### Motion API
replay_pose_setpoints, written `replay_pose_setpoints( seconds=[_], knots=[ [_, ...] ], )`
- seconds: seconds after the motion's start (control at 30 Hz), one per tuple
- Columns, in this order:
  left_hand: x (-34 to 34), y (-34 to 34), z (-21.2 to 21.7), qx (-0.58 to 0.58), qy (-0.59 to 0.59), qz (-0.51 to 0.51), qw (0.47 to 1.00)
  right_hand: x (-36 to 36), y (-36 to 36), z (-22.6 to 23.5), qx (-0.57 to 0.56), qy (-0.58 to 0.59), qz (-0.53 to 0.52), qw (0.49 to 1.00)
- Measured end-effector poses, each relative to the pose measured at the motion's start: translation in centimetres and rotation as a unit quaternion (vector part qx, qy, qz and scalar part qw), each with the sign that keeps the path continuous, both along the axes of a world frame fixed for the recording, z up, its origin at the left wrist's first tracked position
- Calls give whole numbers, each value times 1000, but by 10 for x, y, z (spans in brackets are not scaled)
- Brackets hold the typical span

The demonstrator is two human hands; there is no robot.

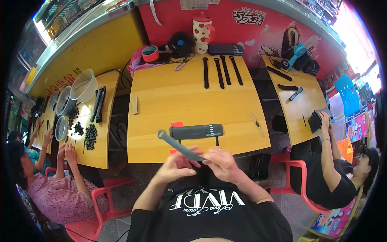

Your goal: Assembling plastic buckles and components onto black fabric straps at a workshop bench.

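A dark grey strap (177, 146) with a looped, slotted tip slants up to the left above the table's near edge. My right hand (221, 164) pinches its lower end. My left hand (176, 166) is curled about the same end, fingers against the strap and thumb apart from it. Just beyond lies a flat black strip-shaped piece (193, 131) with white marks on its right part. Red patches (177, 124) show at its left edge, and two short dark tabs stick out below it. Farther off, several black straps (206, 72) lie side by side on the table.
On my yellow table (169, 97) are a small pale block (135, 105) and a thin pen-like tool (257, 123). A spotted tumbler (201, 34), a black fan (180, 43) and red tape (150, 53) stand at the back. People work at side tables left and right.
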State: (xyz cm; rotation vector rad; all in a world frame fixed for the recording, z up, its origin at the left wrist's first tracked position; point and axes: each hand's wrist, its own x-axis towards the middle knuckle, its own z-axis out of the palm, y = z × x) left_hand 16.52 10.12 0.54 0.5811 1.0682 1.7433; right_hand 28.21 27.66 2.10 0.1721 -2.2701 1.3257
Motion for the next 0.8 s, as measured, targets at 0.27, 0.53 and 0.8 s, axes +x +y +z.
replay_pose_setpoints(
  seconds=[0.27, 0.53, 0.8],
  knots=[
    [-17, -26, -22, -8, 9, 130, 991, 29, 25, -27, -154, -220, 44, 962],
    [-25, -23, -34, -119, 58, 219, 967, 27, 43, -39, -306, -264, -92, 910],
    [-37, -5, -36, -153, 101, 256, 949, 9, 42, -67, -336, -168, -221, 900]
  ],
)
